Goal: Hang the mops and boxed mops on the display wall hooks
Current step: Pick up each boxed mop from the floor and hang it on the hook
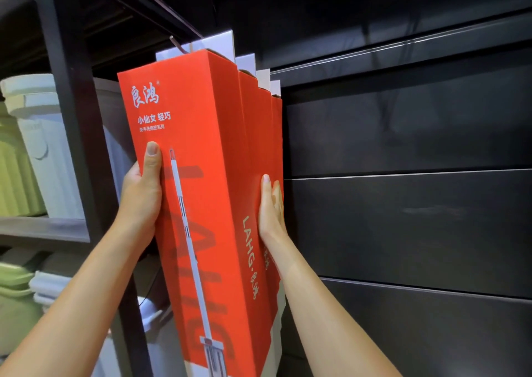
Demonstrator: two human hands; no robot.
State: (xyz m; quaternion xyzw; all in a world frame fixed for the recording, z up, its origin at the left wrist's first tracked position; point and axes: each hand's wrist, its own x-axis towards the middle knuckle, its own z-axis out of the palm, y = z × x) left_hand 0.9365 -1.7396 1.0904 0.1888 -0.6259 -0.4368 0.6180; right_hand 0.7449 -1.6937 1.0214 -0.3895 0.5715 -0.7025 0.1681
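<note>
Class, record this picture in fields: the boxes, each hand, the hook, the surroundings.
front box: red, mop pictured, white top flap
rear boxes: red, in a row behind it
hook: metal, tip at the front flap
left hand: grips front box's left edge
right hand: flat on the boxes' right side
surroundings: dark wall right, pale bins left

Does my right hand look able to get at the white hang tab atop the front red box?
Probably yes: the right hand lies flat, gripping nothing, and nothing blocks the hang tab from the front.

Boxed mops (198, 175) hang on a hook (180, 46), bins (31, 146) shelved left.
</note>
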